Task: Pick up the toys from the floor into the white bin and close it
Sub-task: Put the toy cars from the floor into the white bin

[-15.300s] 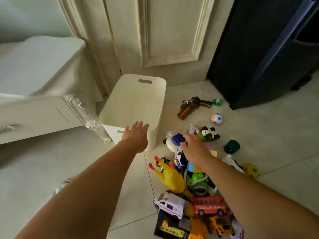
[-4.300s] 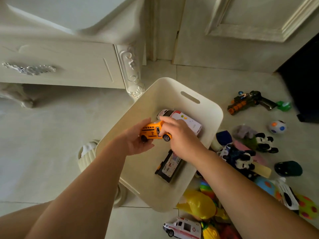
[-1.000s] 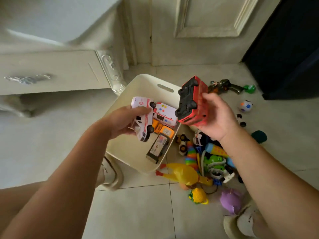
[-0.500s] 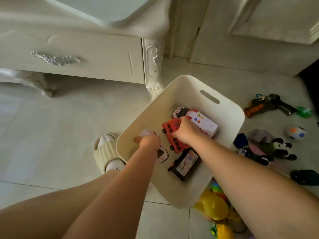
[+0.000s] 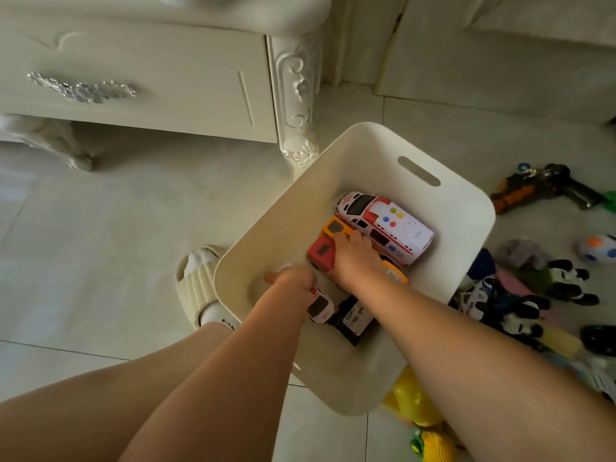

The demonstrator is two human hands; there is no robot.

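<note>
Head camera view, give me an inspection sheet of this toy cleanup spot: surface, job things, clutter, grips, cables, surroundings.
Surface: tiled floor; the bin stands on it.
Job's things: white bin open, holding big ambulance, orange bus, red bus, small ambulance, black toy; toy gun, ball, panda, yellow toy on the floor to its right; no lid seen.
Clutter: nothing seen.
Grips: left hand grips the small ambulance; right hand grips the red bus; both inside the bin.
Cables: nothing seen.
Surroundings: dresser, door, slipper beside the bin.
</note>
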